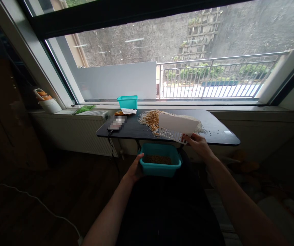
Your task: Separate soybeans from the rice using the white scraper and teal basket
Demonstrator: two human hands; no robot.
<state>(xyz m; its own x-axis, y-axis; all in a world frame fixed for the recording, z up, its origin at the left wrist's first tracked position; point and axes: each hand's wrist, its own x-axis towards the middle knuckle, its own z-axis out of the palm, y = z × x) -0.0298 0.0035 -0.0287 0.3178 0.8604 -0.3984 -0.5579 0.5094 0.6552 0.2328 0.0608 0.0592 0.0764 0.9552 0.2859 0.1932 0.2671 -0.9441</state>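
My left hand (136,168) grips the left side of a teal plastic tub (159,171), its thumb over the rim. Brown grains (157,159) cover the bottom of this tub, which is held at my lap below the table edge. In my right hand (197,144) is a white card-like sheet (179,123) with rows of slots along its lower part, pinched at its lower right corner. The sheet stands tilted over the table's front edge. Left of it lies a heap of yellow corn kernels (152,120). Pale grains spread around the heap and partly behind the sheet.
The dark folding table (218,128) stands against the window sill. On its left are a phone-like device (117,123) with a black cable, a white tissue (128,111) and a second teal tub (128,102) beyond. A radiator (72,131) is at the left; a white cable (34,197) crosses the floor.
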